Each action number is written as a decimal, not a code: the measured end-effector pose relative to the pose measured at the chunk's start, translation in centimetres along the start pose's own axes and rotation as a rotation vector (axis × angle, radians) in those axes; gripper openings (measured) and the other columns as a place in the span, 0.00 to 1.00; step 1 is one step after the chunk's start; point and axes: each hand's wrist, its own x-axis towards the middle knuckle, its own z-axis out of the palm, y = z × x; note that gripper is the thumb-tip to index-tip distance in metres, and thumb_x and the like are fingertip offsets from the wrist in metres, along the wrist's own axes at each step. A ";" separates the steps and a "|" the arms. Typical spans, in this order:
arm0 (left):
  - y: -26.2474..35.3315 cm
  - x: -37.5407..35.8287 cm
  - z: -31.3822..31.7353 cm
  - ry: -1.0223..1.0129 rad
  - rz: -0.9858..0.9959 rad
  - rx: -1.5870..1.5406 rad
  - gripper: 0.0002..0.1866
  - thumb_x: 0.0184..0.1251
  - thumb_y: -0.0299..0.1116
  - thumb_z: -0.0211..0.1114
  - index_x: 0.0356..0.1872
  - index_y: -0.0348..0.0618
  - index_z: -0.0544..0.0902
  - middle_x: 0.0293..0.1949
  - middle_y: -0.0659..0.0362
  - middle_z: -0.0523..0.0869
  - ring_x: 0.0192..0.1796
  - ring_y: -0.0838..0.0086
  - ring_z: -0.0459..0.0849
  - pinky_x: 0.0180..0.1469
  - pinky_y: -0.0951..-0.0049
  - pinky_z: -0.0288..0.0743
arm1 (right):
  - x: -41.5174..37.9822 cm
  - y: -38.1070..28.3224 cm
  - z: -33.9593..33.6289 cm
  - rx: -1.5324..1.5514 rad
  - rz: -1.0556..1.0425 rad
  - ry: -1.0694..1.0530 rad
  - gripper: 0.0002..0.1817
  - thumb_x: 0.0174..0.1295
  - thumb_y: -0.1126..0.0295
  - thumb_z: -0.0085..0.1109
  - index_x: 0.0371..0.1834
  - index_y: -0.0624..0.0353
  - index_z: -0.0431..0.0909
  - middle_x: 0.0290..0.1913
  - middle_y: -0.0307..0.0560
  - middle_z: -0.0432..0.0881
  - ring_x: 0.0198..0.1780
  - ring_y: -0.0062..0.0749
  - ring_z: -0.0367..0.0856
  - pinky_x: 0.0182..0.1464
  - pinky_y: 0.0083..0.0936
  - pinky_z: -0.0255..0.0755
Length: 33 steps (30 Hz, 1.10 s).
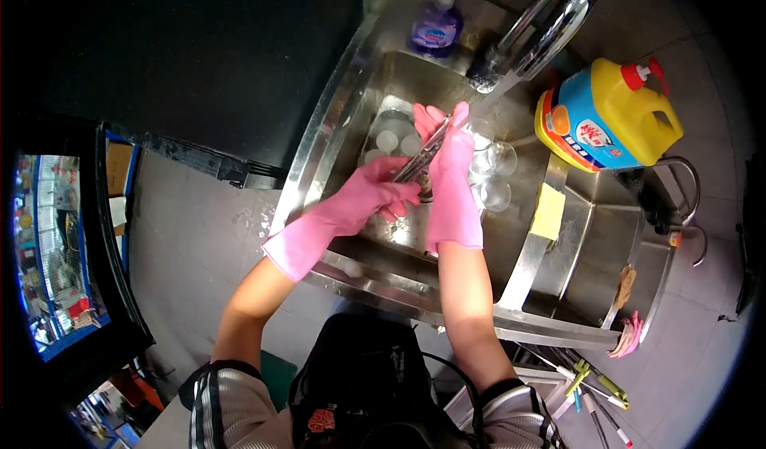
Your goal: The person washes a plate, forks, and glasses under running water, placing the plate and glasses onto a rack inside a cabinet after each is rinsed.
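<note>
Both my hands wear pink rubber gloves and meet over the left basin of a steel sink (315, 158). My left hand (381, 185) is closed around the lower end of a long, slim, shiny utensil (420, 156), whose exact kind I cannot tell. Around the upper end of the same utensil, my right hand (451, 146) curls its fingers, just below the faucet (527, 38). A stream of water falls from the spout near the right fingertips. Clear glasses (496, 162) lie in the basin right of my hands, and round pale pieces (387, 141) sit to the left.
A purple soap bottle (436, 30) stands at the sink's back edge. On the right, a large yellow detergent jug (610, 118) sits by the second basin. A yellow sponge cloth (548, 212) lies on the divider. A pink glove (628, 335) hangs at the front right corner.
</note>
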 end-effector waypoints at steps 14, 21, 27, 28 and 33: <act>0.5 0.6 0.3 -0.001 -0.074 0.064 0.15 0.79 0.33 0.56 0.58 0.39 0.83 0.41 0.51 0.91 0.32 0.72 0.88 0.32 0.74 0.81 | -0.9 0.8 -0.2 0.265 -0.186 -0.091 0.14 0.76 0.74 0.48 0.58 0.73 0.70 0.61 0.72 0.77 0.59 0.55 0.83 0.57 0.52 0.84; 1.0 0.8 0.0 -0.085 -0.122 -0.132 0.17 0.80 0.35 0.55 0.54 0.29 0.83 0.41 0.49 0.90 0.34 0.65 0.89 0.37 0.66 0.86 | -2.1 -0.9 -1.2 0.267 -0.056 -0.390 0.20 0.75 0.69 0.54 0.63 0.74 0.70 0.66 0.64 0.76 0.69 0.54 0.75 0.73 0.53 0.68; 0.9 1.4 -0.2 -0.149 -0.139 -0.127 0.20 0.83 0.39 0.51 0.58 0.31 0.81 0.44 0.50 0.90 0.36 0.69 0.89 0.40 0.69 0.84 | 0.0 0.2 -3.4 -0.072 -0.120 -0.158 0.12 0.71 0.80 0.52 0.55 0.71 0.74 0.57 0.60 0.82 0.59 0.42 0.83 0.59 0.35 0.79; 0.7 1.6 -0.2 -0.139 -0.117 -0.106 0.20 0.83 0.40 0.51 0.58 0.32 0.81 0.44 0.51 0.90 0.36 0.70 0.88 0.40 0.70 0.84 | 0.9 0.7 -4.1 -0.141 -0.112 -0.053 0.10 0.70 0.82 0.51 0.52 0.70 0.75 0.54 0.58 0.83 0.56 0.39 0.85 0.55 0.29 0.83; 0.8 2.0 -0.3 -0.121 -0.107 -0.023 0.20 0.83 0.41 0.51 0.59 0.37 0.82 0.46 0.53 0.91 0.36 0.74 0.87 0.39 0.73 0.82 | -0.2 0.2 -2.8 -0.197 -0.193 0.044 0.06 0.72 0.73 0.59 0.45 0.62 0.83 0.26 0.34 0.80 0.23 0.24 0.76 0.26 0.21 0.67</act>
